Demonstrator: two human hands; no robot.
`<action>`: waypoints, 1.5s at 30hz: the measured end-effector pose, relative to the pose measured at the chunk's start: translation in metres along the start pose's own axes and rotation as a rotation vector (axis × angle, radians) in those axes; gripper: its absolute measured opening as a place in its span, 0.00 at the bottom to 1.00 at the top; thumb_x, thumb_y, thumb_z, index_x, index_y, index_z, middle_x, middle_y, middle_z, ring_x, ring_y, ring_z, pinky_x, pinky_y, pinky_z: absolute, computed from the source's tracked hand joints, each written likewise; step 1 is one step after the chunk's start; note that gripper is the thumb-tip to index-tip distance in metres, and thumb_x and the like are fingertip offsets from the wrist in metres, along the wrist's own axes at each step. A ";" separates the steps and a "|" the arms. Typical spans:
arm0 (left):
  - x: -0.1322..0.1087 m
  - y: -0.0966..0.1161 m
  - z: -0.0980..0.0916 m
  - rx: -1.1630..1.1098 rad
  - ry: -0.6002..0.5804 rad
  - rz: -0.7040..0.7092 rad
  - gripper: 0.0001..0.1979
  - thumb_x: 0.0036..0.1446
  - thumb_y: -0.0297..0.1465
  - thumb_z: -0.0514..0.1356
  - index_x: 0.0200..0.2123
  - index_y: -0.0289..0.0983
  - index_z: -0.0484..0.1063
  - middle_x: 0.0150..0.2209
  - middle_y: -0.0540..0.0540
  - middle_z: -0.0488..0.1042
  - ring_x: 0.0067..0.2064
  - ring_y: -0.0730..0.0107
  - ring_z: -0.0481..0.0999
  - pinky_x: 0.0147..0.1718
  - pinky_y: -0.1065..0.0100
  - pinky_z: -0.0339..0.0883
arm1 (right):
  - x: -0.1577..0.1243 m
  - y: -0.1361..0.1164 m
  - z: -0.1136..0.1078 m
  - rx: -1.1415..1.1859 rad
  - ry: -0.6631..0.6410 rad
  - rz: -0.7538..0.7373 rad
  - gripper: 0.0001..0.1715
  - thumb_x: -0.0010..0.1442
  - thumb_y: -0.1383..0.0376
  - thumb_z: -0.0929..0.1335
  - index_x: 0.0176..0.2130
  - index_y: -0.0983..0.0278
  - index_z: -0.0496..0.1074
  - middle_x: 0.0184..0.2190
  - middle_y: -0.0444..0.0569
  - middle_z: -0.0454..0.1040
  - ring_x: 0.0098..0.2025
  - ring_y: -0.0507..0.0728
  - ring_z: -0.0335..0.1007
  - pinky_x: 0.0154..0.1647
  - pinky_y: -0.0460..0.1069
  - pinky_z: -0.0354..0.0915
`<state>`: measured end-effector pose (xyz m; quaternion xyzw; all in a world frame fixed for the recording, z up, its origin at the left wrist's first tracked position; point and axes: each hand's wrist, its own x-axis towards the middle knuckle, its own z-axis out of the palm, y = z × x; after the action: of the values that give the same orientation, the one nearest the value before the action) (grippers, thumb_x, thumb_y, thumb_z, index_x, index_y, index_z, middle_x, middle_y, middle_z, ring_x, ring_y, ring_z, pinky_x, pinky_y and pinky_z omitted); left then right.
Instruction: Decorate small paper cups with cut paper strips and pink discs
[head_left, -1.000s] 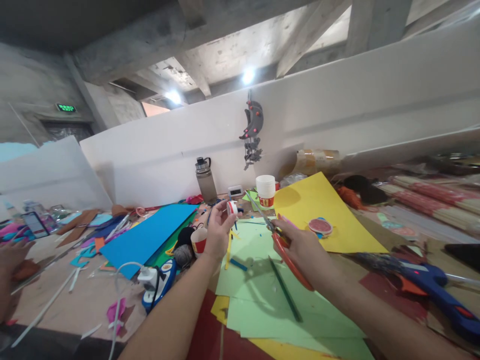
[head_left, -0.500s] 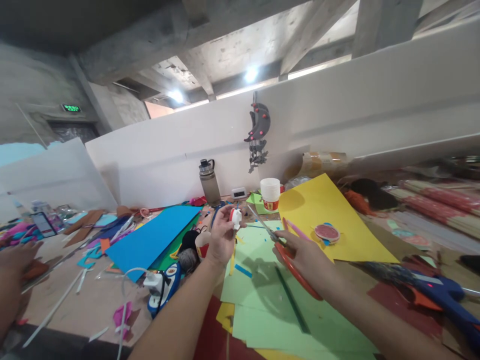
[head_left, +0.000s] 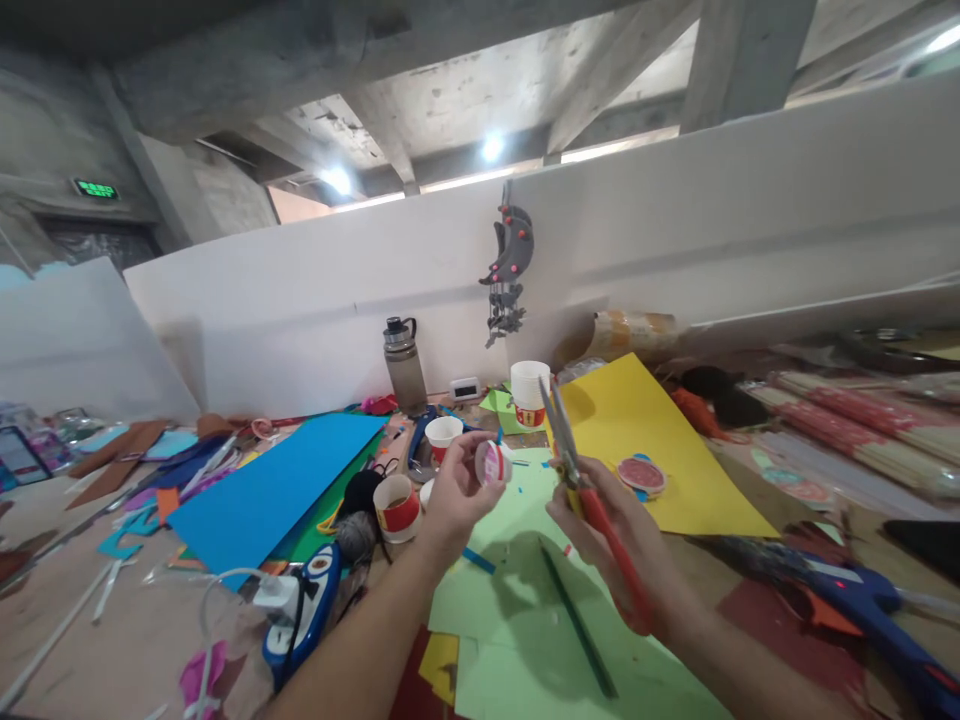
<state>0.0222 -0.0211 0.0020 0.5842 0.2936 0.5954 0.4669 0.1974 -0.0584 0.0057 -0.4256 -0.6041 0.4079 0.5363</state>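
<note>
Between its fingertips my left hand (head_left: 459, 490) pinches a small round paper-cup piece (head_left: 493, 464), white with a red edge and pink marks inside. My right hand (head_left: 626, 520) is wrapped around the red-handled scissors (head_left: 566, 440), whose blades point up, slightly apart and clear of the piece. Below both hands lie light green paper sheets (head_left: 510, 620) with a dark green pencil-like stick (head_left: 576, 620) and small blue and red scraps. A round pink disc (head_left: 642, 476) rests on yellow paper (head_left: 690, 490) to the right.
Paper cups (head_left: 397, 508) stand left of my left hand, and a cup stack (head_left: 530, 393) stands behind. Blue card (head_left: 277, 490) and a blue-white power strip (head_left: 304, 610) with a cable lie left. A blue glue gun (head_left: 855, 585) lies right. A bottle (head_left: 405, 370) stands near the white partition.
The paper-cup piece has turned so its round inner face shows, and my left hand has moved slightly right and down. The scissors have swung more upright. The view has shifted right; another person's hand has left it.
</note>
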 end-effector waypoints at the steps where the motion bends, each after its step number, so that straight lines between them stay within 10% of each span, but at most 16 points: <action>1: -0.002 0.000 0.002 0.035 -0.043 -0.001 0.25 0.47 0.31 0.66 0.49 0.40 0.66 0.43 0.44 0.71 0.43 0.65 0.72 0.44 0.65 0.66 | 0.001 -0.001 0.000 0.034 0.022 -0.001 0.30 0.53 0.50 0.69 0.49 0.61 0.61 0.31 0.46 0.69 0.29 0.54 0.68 0.28 0.47 0.66; 11: -0.013 0.010 0.015 0.388 -0.204 0.115 0.24 0.48 0.24 0.63 0.50 0.43 0.69 0.53 0.40 0.67 0.56 0.55 0.66 0.54 0.56 0.63 | 0.005 0.001 -0.001 0.149 0.101 0.010 0.29 0.52 0.53 0.70 0.48 0.60 0.58 0.28 0.43 0.69 0.23 0.51 0.65 0.24 0.47 0.66; 21: -0.014 -0.001 0.022 0.358 0.047 0.130 0.23 0.46 0.29 0.66 0.48 0.41 0.70 0.48 0.40 0.71 0.50 0.57 0.71 0.49 0.57 0.66 | 0.007 -0.010 0.000 0.123 0.214 -0.037 0.22 0.52 0.56 0.70 0.43 0.61 0.61 0.26 0.40 0.67 0.22 0.49 0.61 0.23 0.45 0.62; 32: -0.004 0.013 0.008 -0.188 0.036 -0.054 0.20 0.51 0.35 0.56 0.49 0.40 0.66 0.50 0.39 0.71 0.47 0.56 0.74 0.38 0.59 0.70 | 0.014 0.010 -0.015 -0.364 0.009 -0.086 0.23 0.58 0.53 0.65 0.50 0.60 0.66 0.43 0.51 0.74 0.43 0.60 0.72 0.44 0.53 0.66; 38: 0.006 0.025 -0.009 -0.151 0.072 0.015 0.22 0.45 0.32 0.57 0.47 0.37 0.70 0.48 0.39 0.73 0.43 0.57 0.74 0.39 0.59 0.69 | 0.006 -0.007 -0.018 -0.313 -0.282 0.002 0.18 0.59 0.51 0.63 0.41 0.61 0.70 0.21 0.42 0.70 0.23 0.53 0.66 0.24 0.47 0.62; 45: 0.013 0.032 -0.033 -0.147 0.078 -0.013 0.22 0.48 0.30 0.55 0.48 0.36 0.72 0.46 0.40 0.75 0.41 0.60 0.75 0.40 0.61 0.68 | -0.009 -0.025 -0.018 -0.067 -0.526 0.227 0.19 0.57 0.48 0.64 0.33 0.61 0.66 0.17 0.39 0.65 0.17 0.48 0.58 0.17 0.43 0.53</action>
<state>-0.0150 -0.0158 0.0309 0.5229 0.2710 0.6344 0.5005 0.2143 -0.0739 0.0289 -0.3875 -0.6840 0.5415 0.2978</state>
